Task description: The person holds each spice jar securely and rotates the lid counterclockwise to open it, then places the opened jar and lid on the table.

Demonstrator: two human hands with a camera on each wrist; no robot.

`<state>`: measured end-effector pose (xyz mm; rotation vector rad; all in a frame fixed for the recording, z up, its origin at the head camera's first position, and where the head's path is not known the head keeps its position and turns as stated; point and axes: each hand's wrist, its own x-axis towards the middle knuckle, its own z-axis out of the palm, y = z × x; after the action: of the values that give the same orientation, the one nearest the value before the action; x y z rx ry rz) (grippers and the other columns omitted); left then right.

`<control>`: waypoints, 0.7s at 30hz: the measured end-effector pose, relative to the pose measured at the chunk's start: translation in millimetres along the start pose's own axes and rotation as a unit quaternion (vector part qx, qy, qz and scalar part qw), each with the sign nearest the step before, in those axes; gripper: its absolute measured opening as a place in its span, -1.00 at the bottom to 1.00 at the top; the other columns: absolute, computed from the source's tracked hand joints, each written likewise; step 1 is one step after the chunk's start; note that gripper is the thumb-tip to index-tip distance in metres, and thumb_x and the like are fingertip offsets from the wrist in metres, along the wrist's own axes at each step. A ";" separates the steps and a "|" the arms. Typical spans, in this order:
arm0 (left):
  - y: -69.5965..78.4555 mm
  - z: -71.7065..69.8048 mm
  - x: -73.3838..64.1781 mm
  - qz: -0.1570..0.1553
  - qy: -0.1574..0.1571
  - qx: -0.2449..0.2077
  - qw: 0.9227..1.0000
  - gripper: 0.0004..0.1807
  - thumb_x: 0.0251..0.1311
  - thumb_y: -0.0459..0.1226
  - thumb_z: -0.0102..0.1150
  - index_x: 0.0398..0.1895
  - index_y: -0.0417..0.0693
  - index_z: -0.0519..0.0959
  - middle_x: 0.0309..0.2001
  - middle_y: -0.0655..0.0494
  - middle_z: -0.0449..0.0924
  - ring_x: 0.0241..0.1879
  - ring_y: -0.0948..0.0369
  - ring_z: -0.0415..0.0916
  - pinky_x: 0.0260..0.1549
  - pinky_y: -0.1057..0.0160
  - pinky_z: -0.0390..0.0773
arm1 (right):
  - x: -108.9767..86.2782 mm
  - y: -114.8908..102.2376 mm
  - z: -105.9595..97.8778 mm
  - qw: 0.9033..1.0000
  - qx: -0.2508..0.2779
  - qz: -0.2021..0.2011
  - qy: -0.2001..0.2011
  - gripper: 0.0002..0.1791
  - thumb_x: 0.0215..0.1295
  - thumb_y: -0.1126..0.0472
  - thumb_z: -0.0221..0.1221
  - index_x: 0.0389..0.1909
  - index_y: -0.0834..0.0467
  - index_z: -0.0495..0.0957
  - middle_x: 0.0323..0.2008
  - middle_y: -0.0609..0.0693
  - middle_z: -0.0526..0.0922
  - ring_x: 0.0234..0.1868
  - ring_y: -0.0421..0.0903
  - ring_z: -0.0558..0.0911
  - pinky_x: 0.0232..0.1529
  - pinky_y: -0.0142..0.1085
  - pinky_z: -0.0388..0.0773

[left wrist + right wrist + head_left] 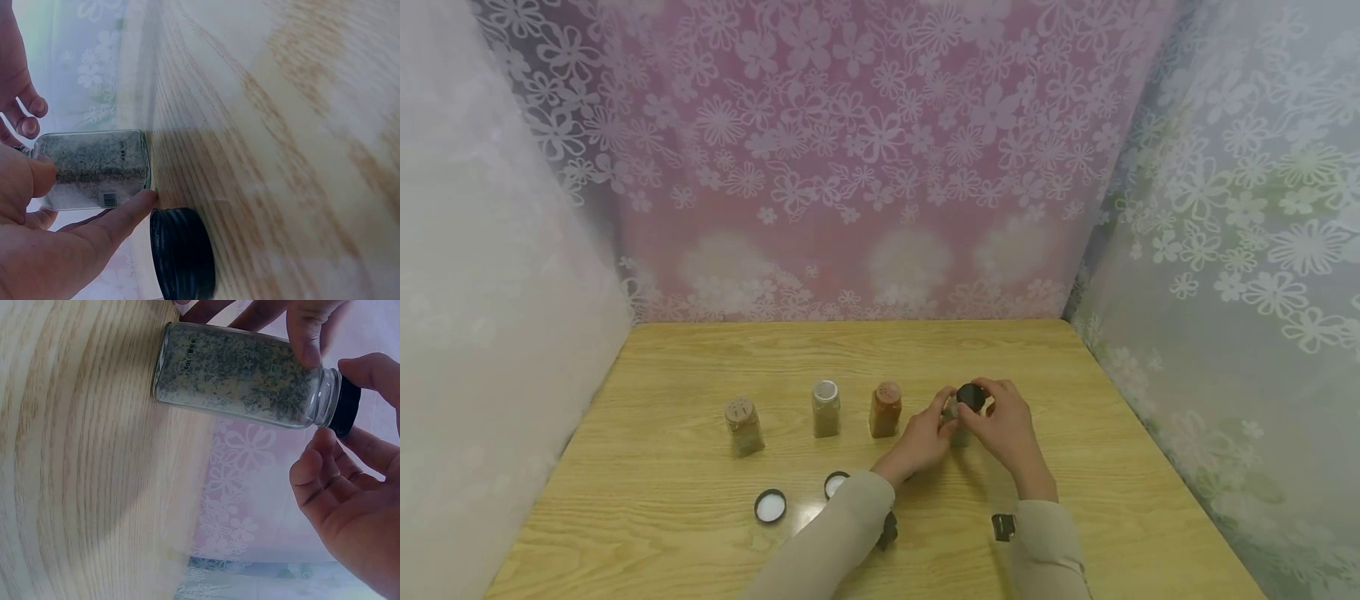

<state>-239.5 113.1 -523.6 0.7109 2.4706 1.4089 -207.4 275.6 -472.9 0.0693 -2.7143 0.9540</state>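
Observation:
A glass jar of green-flecked herb [240, 378] stands on the wooden table [1075, 467]. My left hand [931, 432] grips the jar's body, with the thumb [39, 177] on its side and a finger [125, 215] down by its base. My right hand [1002, 419] curls its fingers [374, 370] round the black cap [347, 411] on the jar's neck. The jar [94, 167] is upright on the table, and in the head view the hands mostly hide it apart from the cap [972, 396].
Three more spice jars stand in a row to the left: a shaker-topped one [744, 426], an open one [826, 408] and a reddish one [885, 409]. Two loose lids [770, 506] [835, 483] lie nearer me. Flowered curtains [865, 167] close three sides.

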 end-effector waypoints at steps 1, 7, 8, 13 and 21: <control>0.0 -0.1 0.1 0.001 0.000 -0.001 1.000 -0.36 0.67 -0.08 -0.06 0.68 0.09 0.08 -0.32 0.13 0.47 -0.48 0.27 0.33 -0.47 0.32 0.37 | 0.0 -0.1 0.1 1.000 -0.001 -0.001 0.001 -0.45 0.40 0.16 0.38 0.31 0.32 0.54 0.04 0.27 0.56 -0.22 0.05 0.53 -0.25 -0.28 0.45; 0.1 0.9 0.3 0.002 0.007 0.007 1.000 -0.36 0.67 -0.10 -0.05 0.68 0.06 0.09 0.02 -0.13 0.67 -0.22 0.13 0.62 -0.22 0.14 0.64 | 0.2 -0.7 -0.2 1.000 0.004 -0.003 0.000 -0.46 0.38 0.18 0.38 0.29 0.32 0.55 0.02 0.27 0.56 -0.22 0.09 0.56 -0.28 -0.32 0.45; 0.0 1.4 0.3 0.002 0.009 0.009 1.000 -0.36 0.67 -0.09 -0.05 0.68 0.06 0.09 0.14 -0.21 0.65 -0.09 0.06 0.67 -0.11 0.07 0.69 | 0.3 -0.6 -0.4 1.000 0.006 -0.002 -0.002 -0.47 0.38 0.19 0.38 0.29 0.32 0.55 0.03 0.27 0.56 -0.22 0.09 0.55 -0.28 -0.33 0.45; 0.3 1.9 0.0 0.000 0.011 0.009 1.000 -0.36 0.67 -0.07 -0.06 0.68 0.05 0.09 0.37 -0.35 0.52 0.24 -0.16 0.62 0.13 -0.13 0.67 | 1.2 -1.3 -2.8 1.000 0.024 -0.004 -0.004 -0.49 0.36 0.25 0.32 0.30 0.28 0.55 0.06 0.27 0.54 -0.26 -0.04 0.50 -0.32 -0.36 0.46; 2.1 0.6 -1.6 -0.004 0.013 0.005 1.000 -0.37 0.65 -0.05 -0.03 0.67 0.14 0.11 0.30 -0.30 0.58 0.20 -0.10 0.65 0.10 -0.07 0.68 | -6.7 -1.6 -4.8 0.999 0.036 0.006 0.003 -0.47 0.36 0.23 0.36 0.30 0.29 0.51 0.04 0.24 0.56 -0.29 -0.06 0.53 -0.39 -0.42 0.47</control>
<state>-237.2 113.6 -522.1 0.6899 2.4984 1.4123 -199.6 277.1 -470.1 0.0643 -2.6780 1.0524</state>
